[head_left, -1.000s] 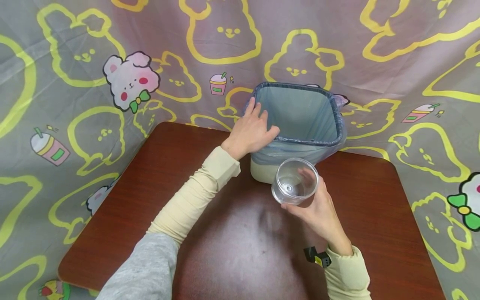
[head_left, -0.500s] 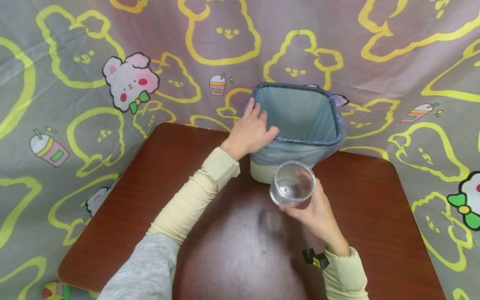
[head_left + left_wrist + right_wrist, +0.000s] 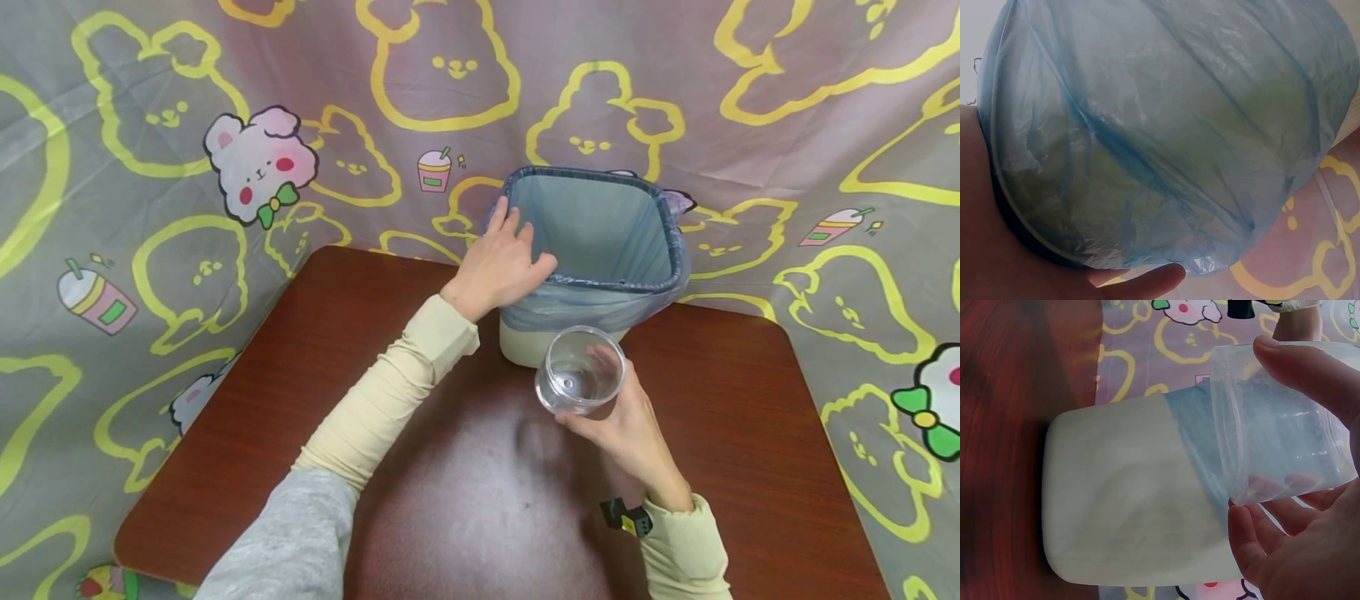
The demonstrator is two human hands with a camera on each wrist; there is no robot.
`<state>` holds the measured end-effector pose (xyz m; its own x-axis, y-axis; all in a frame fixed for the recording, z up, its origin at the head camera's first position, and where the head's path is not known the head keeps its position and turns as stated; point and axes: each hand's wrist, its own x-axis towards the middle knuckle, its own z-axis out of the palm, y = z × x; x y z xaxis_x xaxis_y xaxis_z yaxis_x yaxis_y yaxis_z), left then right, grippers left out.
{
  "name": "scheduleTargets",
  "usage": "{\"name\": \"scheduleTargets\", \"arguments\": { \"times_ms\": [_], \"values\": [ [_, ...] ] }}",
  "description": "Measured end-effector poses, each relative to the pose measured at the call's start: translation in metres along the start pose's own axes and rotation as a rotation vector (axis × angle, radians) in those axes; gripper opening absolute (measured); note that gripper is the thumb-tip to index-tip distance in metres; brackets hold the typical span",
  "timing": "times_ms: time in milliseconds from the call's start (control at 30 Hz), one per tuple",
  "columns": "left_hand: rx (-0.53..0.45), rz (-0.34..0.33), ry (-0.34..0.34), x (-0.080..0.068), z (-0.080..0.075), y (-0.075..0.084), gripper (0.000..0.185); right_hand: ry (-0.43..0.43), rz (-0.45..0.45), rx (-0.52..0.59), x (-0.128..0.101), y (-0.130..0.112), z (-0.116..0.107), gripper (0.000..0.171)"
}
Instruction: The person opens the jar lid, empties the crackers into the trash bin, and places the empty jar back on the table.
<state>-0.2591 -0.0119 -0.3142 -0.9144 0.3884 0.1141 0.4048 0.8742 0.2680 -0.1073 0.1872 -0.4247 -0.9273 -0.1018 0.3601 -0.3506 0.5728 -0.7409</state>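
A pale bin [image 3: 523,346] lined with a translucent blue bag [image 3: 592,225] stands near the back of the table. Its mouth faces up, and the bag is folded over the rim. My left hand [image 3: 495,265] rests on the left part of that rim, fingers extended and spread. In the left wrist view, bag film [image 3: 1166,131] fills most of the picture, with fingertips [image 3: 1163,281] along its lower edge. In front of the bin, my right hand [image 3: 626,425] grips a clear plastic cup [image 3: 581,371], tilted, its open mouth toward the head camera. No contents show in the cup [image 3: 1285,425].
The dark red-brown table [image 3: 480,500] has rounded corners. A patterned grey-pink curtain [image 3: 337,67] with yellow outlines hangs right behind the bin and along both sides. A small black device [image 3: 626,518] is worn at my right wrist.
My right hand has drifted slightly left and down in the head view with the cup, a little away from the bin. The left hand has stayed on the rim.
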Motion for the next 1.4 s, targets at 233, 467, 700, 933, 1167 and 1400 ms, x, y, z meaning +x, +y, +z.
{"name": "scheduleTargets", "arguments": {
  "times_ms": [233,467,700,933,1167,1400],
  "values": [
    [-0.005,0.002,-0.001,0.0,0.0,-0.001,0.071,-0.008,0.001,-0.006,-0.001,0.005,0.003,0.094],
    [-0.012,0.001,-0.002,-0.001,0.0,0.0,0.071,-0.012,0.0,-0.014,-0.003,0.009,0.005,0.094],
    [-0.014,0.004,0.003,-0.001,-0.001,0.0,0.07,-0.023,0.004,-0.014,-0.004,0.011,0.008,0.094],
    [-0.01,-0.004,-0.007,-0.002,-0.001,0.001,0.071,-0.031,0.016,-0.013,-0.005,0.014,0.009,0.094],
    [-0.008,0.002,-0.001,-0.001,-0.001,0.001,0.071,-0.029,0.016,-0.015,-0.006,0.015,0.011,0.094],
    [-0.01,0.001,-0.012,0.0,-0.001,0.0,0.072,-0.037,0.021,-0.035,-0.009,0.017,0.013,0.096]
  ]
}}
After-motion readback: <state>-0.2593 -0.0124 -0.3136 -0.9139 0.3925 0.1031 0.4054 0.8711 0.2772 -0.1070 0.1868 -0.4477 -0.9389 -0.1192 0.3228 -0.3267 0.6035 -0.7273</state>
